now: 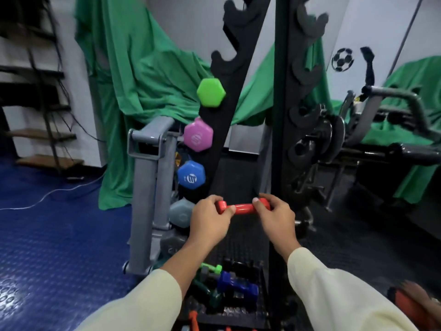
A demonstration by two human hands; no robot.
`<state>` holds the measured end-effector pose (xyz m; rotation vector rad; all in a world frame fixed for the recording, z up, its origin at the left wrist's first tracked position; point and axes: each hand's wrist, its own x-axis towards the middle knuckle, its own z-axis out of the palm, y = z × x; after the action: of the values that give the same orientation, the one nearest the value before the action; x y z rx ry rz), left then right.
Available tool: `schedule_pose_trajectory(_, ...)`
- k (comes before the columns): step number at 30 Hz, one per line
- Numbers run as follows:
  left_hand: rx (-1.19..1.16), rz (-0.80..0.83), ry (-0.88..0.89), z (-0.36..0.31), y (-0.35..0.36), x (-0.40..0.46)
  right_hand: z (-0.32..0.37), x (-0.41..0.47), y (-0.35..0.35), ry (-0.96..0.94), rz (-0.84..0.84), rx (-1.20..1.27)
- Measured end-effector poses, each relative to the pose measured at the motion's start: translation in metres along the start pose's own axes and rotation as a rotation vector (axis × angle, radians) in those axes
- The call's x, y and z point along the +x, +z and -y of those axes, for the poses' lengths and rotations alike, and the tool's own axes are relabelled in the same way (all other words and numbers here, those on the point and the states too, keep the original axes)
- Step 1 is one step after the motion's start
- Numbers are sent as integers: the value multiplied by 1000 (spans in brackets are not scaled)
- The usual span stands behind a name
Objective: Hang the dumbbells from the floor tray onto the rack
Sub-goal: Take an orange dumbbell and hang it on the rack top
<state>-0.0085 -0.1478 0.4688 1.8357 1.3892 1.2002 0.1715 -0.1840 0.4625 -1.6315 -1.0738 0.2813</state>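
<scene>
I see both hands — left hand (pixel 210 220) and right hand (pixel 274 217) — fingers grasping the red dumbbell (pixel 242 207) level, rack (pixel 241 75) at twelve o'clock.

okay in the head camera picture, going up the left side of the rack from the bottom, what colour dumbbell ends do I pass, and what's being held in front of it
Grey dumbbell → blue dumbbell → pink dumbbell → green dumbbell, then bare hooks on the rack above. In front, the left hand and right hand hold a red dumbbell level.
</scene>
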Motion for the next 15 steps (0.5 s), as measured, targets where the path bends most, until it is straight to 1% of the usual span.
schedule_pose_trajectory(4, 44, -38, 100, -35, -32, 12, 42, 19, -10, -40, 21, 43)
schedule_pose_trajectory(8, 64, -179, 255, -73, -72, 34, 103, 33, -25, -117, 24, 64)
schedule_pose_trajectory(13, -73, -270, 307, -116, -123, 71, 185, 52, -42, -263, 46, 93)
schedule_pose_trajectory(15, -118, -324, 325, -132, -140, 86, 216, 62, -47, -295, 71, 132)
